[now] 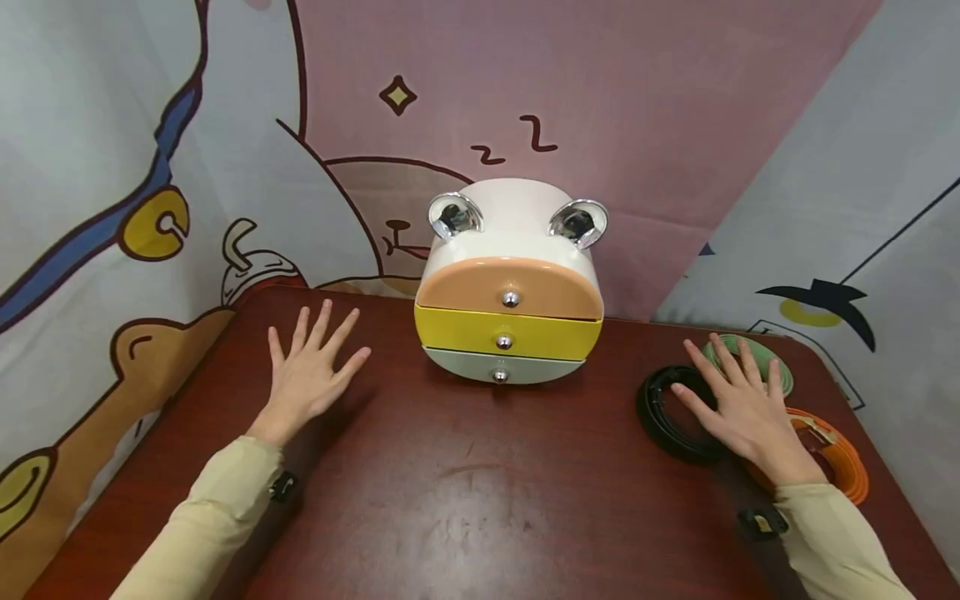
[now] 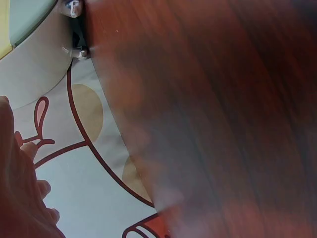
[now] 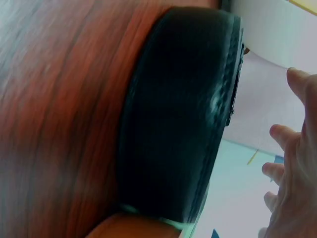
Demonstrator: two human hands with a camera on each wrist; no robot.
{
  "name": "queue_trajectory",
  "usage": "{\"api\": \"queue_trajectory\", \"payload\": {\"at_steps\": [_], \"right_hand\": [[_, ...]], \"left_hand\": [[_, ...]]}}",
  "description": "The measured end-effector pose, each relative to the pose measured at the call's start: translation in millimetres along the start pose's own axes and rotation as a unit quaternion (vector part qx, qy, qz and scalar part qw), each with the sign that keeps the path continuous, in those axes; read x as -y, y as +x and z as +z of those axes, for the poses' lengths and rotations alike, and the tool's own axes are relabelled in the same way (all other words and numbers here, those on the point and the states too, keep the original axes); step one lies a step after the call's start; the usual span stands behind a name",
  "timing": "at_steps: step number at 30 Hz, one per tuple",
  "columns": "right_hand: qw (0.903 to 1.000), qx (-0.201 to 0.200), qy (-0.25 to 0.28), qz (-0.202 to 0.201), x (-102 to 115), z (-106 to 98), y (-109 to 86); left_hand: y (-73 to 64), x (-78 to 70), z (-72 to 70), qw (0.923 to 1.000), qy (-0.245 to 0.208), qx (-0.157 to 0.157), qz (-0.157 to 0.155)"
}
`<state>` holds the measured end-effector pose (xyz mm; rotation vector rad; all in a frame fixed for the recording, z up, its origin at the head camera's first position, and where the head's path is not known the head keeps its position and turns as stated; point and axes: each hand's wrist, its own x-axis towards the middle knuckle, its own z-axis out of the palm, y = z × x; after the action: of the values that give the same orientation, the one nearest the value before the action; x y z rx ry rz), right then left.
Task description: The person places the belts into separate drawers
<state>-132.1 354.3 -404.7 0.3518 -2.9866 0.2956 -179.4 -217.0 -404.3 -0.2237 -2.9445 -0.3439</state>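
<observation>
Fingers spread, my left hand (image 1: 307,379) hovers over the left side of the table in the head view and holds nothing. My right hand (image 1: 750,417) is spread in the same way above several coiled belts at the right. Its thumb and fingers overlap a black coiled belt (image 1: 652,417) and a green coiled belt (image 1: 765,348); the wrist partly covers an orange coiled belt (image 1: 853,467) with a metal buckle. In the right wrist view the black belt stands on its edge, with the right hand (image 3: 297,168) apart from it.
A white drawer box (image 1: 517,200) with silver eye-like knobs stands at the table's back middle. Its orange (image 1: 457,287), yellow (image 1: 450,329) and pale green (image 1: 457,360) drawers are closed. A printed cartoon curtain (image 1: 637,100) hangs behind the dark red table (image 1: 420,467).
</observation>
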Motion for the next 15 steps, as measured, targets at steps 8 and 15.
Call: {"api": "queue_trajectory", "payload": {"at_steps": [8, 15], "right_hand": [[0.9985, -0.022, 0.040, -0.030, 17.5, -0.5, 5.9], [0.9913, -0.077, 0.062, -0.087, 41.1, -2.1, 16.7]], "left_hand": [[11.5, -10.8, 3.7, 0.9998, -0.014, -0.006, 0.010], [27.8, -20.3, -0.3, 0.9992, -0.039, -0.007, 0.008]]}}
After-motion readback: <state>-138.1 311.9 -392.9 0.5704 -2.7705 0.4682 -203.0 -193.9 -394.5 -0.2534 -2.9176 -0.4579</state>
